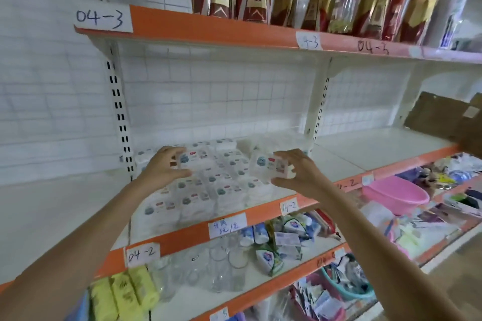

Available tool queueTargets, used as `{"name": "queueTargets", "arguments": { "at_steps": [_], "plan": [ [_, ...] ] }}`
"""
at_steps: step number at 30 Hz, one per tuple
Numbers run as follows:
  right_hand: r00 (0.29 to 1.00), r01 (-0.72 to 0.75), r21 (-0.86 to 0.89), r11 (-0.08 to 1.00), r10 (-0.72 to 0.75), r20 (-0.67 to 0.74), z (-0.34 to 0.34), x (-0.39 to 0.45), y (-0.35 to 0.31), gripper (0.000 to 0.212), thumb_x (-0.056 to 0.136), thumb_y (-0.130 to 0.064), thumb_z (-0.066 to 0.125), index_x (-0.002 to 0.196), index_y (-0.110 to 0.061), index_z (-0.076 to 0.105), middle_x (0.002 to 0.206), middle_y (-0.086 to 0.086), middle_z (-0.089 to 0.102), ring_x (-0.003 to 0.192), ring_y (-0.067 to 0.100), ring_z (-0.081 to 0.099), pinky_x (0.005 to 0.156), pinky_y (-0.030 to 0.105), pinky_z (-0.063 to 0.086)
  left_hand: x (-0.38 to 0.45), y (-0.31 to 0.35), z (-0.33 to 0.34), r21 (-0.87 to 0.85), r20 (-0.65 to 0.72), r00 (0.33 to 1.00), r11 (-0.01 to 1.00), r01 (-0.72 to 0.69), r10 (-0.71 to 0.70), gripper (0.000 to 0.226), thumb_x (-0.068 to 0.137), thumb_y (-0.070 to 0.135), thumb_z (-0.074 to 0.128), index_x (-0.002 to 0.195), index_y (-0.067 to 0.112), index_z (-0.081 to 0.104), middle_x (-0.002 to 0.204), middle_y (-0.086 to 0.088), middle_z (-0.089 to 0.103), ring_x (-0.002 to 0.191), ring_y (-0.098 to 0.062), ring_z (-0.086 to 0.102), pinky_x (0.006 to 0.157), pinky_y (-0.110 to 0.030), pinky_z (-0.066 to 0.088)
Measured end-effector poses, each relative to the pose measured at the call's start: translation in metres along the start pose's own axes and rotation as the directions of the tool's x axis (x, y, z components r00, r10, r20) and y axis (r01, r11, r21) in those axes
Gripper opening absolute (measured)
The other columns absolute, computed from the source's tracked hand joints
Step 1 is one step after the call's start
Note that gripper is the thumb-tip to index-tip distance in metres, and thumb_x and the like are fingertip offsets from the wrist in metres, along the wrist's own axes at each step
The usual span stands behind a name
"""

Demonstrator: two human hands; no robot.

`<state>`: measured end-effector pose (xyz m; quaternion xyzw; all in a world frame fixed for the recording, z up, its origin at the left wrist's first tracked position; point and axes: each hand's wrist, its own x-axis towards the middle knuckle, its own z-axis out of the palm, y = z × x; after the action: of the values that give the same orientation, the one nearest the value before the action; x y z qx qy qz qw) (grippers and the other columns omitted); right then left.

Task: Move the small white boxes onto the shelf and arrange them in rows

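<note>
Two hands reach over the white shelf (365, 148), each holding one small white box. The left hand (163, 168) curls its fingers round a box (194, 160) just above the rows of boxes (208, 190) already laid out under and ahead of it. The right hand (300, 172) pinches another box (268, 165) between thumb and fingers, lifted clear to the right of those rows. Below the right forearm lies a pink basin (396, 194); under the left stand clear glasses (221, 268).
</note>
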<state>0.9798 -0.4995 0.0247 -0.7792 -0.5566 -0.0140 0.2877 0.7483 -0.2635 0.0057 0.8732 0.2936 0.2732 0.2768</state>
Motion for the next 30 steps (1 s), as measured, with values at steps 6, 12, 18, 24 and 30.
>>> {"name": "queueTargets", "arguments": {
  "at_steps": [6,12,18,24,30],
  "plan": [
    [0.981,0.111,0.040,0.993,-0.116,0.154,0.018,0.109,0.057,0.069,0.079,-0.026,0.071,0.139,-0.014,0.038,0.129,0.007,0.038,0.120,0.023,0.041,0.100,0.031,0.039,0.061,-0.006,0.025,0.031,-0.025,0.988,0.987,0.155,-0.155,0.068,0.078,0.022,0.073,0.136,0.015,0.040,0.118,0.000,0.033,0.115,-0.015,0.042,0.098,-0.023,0.034],
    [0.903,0.202,0.041,0.979,-0.202,0.379,0.049,0.189,0.088,0.069,0.088,-0.031,0.060,0.145,-0.016,0.024,0.142,0.009,0.028,0.130,0.024,0.030,0.109,0.032,0.027,0.096,-0.001,0.056,0.097,-0.002,0.956,0.952,0.291,-0.293,0.067,0.082,0.023,0.068,0.140,0.016,0.035,0.127,-0.003,0.033,0.125,-0.017,0.036,0.095,-0.018,0.028],
    [0.841,0.224,0.144,0.964,-0.266,0.472,0.087,0.226,0.100,0.067,0.091,-0.027,0.056,0.147,-0.014,0.020,0.148,0.009,0.022,0.135,0.022,0.025,0.113,0.033,0.022,0.113,-0.007,0.080,0.052,-0.051,0.925,0.924,0.378,-0.376,0.063,0.085,0.024,0.065,0.141,0.016,0.035,0.144,-0.004,0.028,0.131,-0.018,0.033,0.102,-0.025,0.030],
    [0.858,0.213,0.265,0.940,-0.310,0.410,0.112,0.235,0.105,0.058,0.088,-0.024,0.061,0.140,-0.012,0.035,0.141,0.008,0.035,0.131,0.023,0.036,0.110,0.037,0.030,0.114,-0.019,0.093,-0.093,-0.066,0.888,0.889,0.448,-0.455,0.062,0.085,0.014,0.065,0.139,0.010,0.035,0.145,-0.003,0.034,0.132,-0.019,0.036,0.102,-0.024,0.032],
    [0.893,0.140,0.369,0.919,-0.278,0.354,0.125,0.236,0.106,0.051,0.085,-0.023,0.065,0.130,-0.012,0.045,0.132,0.003,0.040,0.118,0.019,0.046,0.103,0.031,0.039,0.117,-0.029,0.101,-0.082,-0.144,0.895,0.906,0.415,-0.423,0.063,0.082,0.016,0.068,0.138,0.012,0.039,0.138,-0.003,0.043,0.115,-0.008,0.043,0.095,-0.020,0.035]
  ]
}}
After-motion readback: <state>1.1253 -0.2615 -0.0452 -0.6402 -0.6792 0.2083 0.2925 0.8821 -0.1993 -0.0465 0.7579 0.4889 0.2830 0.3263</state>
